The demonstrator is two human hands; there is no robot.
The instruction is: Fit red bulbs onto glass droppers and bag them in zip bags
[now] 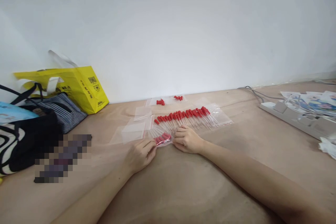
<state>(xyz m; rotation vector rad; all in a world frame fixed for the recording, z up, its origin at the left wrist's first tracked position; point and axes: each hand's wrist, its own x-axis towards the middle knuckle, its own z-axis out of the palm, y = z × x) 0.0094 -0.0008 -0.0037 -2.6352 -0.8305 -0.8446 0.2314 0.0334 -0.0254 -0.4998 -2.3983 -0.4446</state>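
A small clear plastic bag (163,141) with several red-tipped sticks inside lies in front of me, its near edge between my hands. My left hand (141,152) has its fingers closed on the bag's left corner. At the right corner, the fingers of my right hand (187,140) are curled and pressed together on the same bag. Just beyond, a row of red-tipped white sticks (181,115) lies side by side over flat clear bags (225,120). Two more bags with red-tipped sticks (160,102) rest farther back, near the wall.
To the left stand a yellow shopping bag (90,91), a striped pouch (65,108) and a black-and-white bag (28,143). A blurred-out dark object (63,159) lies near them. On the right are a white power strip (288,117) with cables and some printed sheets (319,101).
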